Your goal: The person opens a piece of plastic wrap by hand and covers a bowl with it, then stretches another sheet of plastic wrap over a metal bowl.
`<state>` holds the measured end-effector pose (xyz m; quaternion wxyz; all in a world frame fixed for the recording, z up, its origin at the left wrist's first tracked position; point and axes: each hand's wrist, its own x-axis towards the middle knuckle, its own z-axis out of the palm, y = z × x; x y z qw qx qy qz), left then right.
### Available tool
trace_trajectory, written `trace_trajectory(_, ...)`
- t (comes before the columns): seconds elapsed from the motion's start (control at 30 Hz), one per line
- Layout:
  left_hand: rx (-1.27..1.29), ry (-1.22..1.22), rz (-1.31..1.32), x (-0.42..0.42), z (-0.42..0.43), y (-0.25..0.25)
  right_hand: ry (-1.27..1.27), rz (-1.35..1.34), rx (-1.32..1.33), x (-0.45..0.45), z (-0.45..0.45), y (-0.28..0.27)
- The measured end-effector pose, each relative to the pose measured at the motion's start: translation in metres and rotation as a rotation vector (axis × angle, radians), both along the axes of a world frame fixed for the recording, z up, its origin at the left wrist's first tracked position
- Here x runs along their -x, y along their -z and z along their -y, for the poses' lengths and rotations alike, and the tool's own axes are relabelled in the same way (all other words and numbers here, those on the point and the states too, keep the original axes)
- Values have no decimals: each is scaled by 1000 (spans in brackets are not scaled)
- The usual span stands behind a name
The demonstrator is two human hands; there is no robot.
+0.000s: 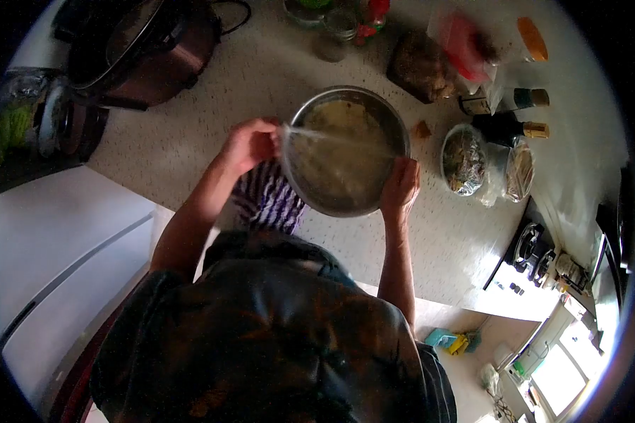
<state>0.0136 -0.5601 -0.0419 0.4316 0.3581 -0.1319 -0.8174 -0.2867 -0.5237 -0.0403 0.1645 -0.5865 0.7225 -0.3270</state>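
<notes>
A round metal bowl [295, 180] stands on the counter in front of me, with a pale yellowish, dough-like mass [346, 134] inside. Across its top a clear plastic film [331, 137] is stretched, showing as a whitish streak from one side to the other. My left hand [252, 146] is at the left rim, its fingers pinched on the film's edge and slightly blurred. At the right rim my right hand [401, 187] is closed, its fingers curled over the film and the bowl's edge. A purple and white striped cloth [271, 199] lies below my left hand, partly under the bowl.
A large dark cooker [166, 70] stands at the upper left. Bottles [504, 130], a foil-and-plastic-covered bowl [463, 161], a brown block-like item [420, 67] and a red container [466, 49] line the right side. Jars [339, 25] stand at the back. A stove [529, 254] is at the right.
</notes>
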Motion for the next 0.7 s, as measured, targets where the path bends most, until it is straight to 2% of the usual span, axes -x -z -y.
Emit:
trace_trajectory(0.1,61,55,143,3,8,1,9,-23,42,-2,-1,-4)
trace_trajectory(0.13,127,100,215,5,10,0,22,11,-7,-3,-2,-8)
trace_trajectory(0.17,88,89,272,10,12,-7,35,45,-55,-5,-2,-11)
trace_trajectory(0.3,171,157,365,11,22,-8,38,22,13,-5,1,-7)
trace_trajectory(0.37,365,255,824,11,26,-8,-19,-24,23,-4,1,-9)
trace_trajectory(0.4,369,255,822,14,26,-8,-18,-26,27,-5,1,-10)
trace_trajectory(0.47,958,-15,1476,23,18,-13,-47,-59,30,-5,-1,-13)
trace_trajectory(0.5,1099,-72,1584,25,17,-22,-47,-61,31,-5,-1,-13)
trace_trajectory(0.53,1101,-74,1583,26,17,-25,-43,-75,24,-5,-2,-12)
trace_trajectory(0.6,1399,137,1770,28,16,-28,-36,-92,18,-4,-2,-11)
trace_trajectory(0.67,1129,73,1378,32,17,-31,-33,-72,0,-3,-2,-11)
trace_trajectory(0.7,1301,116,1479,31,21,-33,-33,-73,2,-4,-2,-12)
